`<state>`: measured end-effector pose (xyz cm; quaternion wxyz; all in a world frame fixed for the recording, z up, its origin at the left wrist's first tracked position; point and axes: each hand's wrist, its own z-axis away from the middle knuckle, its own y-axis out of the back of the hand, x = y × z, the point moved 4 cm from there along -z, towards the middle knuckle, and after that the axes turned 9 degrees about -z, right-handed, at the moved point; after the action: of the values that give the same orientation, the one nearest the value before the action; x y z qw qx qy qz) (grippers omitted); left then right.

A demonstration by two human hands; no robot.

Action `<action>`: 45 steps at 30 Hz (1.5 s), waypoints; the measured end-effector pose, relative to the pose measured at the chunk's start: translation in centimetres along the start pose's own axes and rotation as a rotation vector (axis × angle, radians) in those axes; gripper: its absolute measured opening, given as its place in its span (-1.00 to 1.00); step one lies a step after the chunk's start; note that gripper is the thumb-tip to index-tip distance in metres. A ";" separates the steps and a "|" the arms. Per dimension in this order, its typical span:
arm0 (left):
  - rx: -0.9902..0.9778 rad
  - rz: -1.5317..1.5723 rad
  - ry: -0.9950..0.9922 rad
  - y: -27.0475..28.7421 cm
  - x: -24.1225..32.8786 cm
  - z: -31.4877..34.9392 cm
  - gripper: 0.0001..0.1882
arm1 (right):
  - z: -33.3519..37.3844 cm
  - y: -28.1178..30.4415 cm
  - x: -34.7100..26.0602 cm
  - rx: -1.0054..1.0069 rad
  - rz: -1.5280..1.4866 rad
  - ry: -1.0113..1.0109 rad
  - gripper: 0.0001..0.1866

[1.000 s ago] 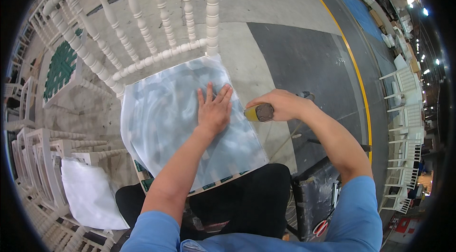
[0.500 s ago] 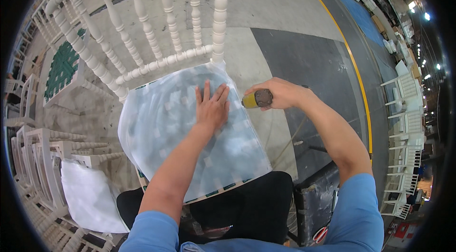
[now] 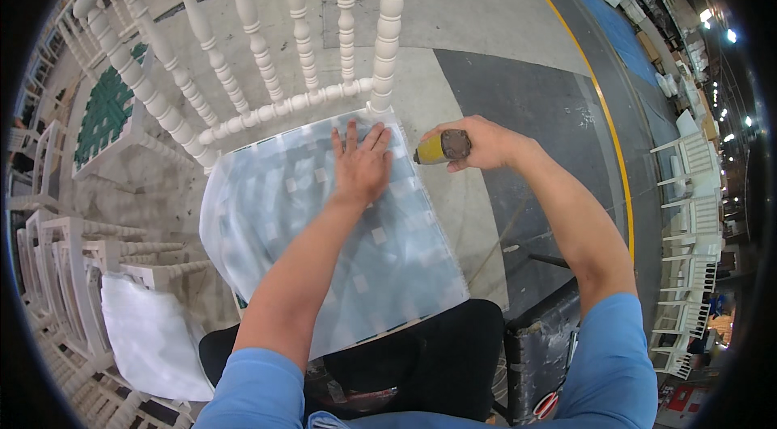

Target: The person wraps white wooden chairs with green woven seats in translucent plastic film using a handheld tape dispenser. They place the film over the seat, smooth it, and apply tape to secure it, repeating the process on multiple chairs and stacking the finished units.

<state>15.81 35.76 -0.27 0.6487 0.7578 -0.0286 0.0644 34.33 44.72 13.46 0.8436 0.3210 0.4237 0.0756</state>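
Note:
A white chair frame (image 3: 389, 24) with turned spindles stands before me, its back at the far side. Thin white fabric (image 3: 409, 243) lies over its seat, and a woven webbing pattern shows through faintly. My left hand (image 3: 362, 168) presses flat on the fabric near the far right corner, fingers spread. Just off the seat's right edge, my right hand (image 3: 491, 143) grips a yellow staple gun (image 3: 435, 149) with a dark end cap. Its nose points left toward the fabric's edge, and I cannot tell whether it touches.
Another chair with green webbing (image 3: 105, 123) lies at the left. Below it are stacked white frames (image 3: 77, 267) and a pile of white fabric (image 3: 150, 340). Red-handled scissors (image 3: 545, 405) rest on a black padded surface (image 3: 538, 348) at lower right. White chairs (image 3: 686, 243) line the far right.
My right hand with the staple gun has moved slightly away from me along the seat's right edge. The left hand has slid a little farther up, and the fabric looks shifted and flatter.

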 end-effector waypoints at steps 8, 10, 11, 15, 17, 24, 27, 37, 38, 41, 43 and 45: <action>-0.071 0.001 0.015 -0.6 -0.4 1.1 -0.41 | -3.3 0.5 1.3 0.003 -0.029 -0.003 -0.32; -0.061 -0.014 0.015 -0.6 -0.6 1.2 -0.41 | -4.1 0.2 1.3 -0.015 -0.034 0.019 -0.34; -0.047 -0.014 0.014 -0.5 -0.6 1.3 -0.41 | -4.4 0.1 1.4 -0.023 -0.036 0.028 -0.35; 0.007 0.010 0.024 -0.1 -0.3 0.8 -0.42 | -4.8 0.0 2.5 0.014 -0.051 -0.070 -0.39; 0.040 0.031 0.015 0.3 0.1 -0.1 -0.44 | -4.2 0.4 2.8 0.058 -0.008 0.004 -0.42; 0.100 0.061 0.076 0.3 -0.9 -1.1 -0.50 | -5.0 0.9 1.4 0.185 -0.313 -0.217 -0.52; 0.113 0.062 0.086 0.1 -0.9 -1.0 -0.51 | -6.1 0.3 1.4 0.267 -0.359 -0.198 -0.61; 0.209 0.179 0.112 1.4 -1.6 -0.6 -0.55 | -6.8 0.2 1.1 0.295 -0.333 -0.215 -0.58; 0.267 0.237 0.128 2.0 -2.4 0.3 -0.56 | -6.5 0.2 0.4 0.292 -0.359 -0.242 -0.60; 0.442 0.452 0.234 4.9 -5.8 4.2 -0.57 | -1.9 0.9 -0.4 0.366 -0.423 -0.182 -0.63; 0.534 0.512 0.387 7.2 -8.5 9.5 -0.56 | 3.6 0.9 -0.6 0.435 -0.471 -0.145 -0.63; 0.584 0.498 0.672 9.2 -13.4 17.0 -0.53 | 9.0 -0.6 -2.0 0.544 -0.598 -0.118 -0.52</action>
<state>2.44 17.02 4.40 0.3484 0.8150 0.0211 0.4625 39.84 39.16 18.30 0.7354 0.3989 0.4540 -0.3066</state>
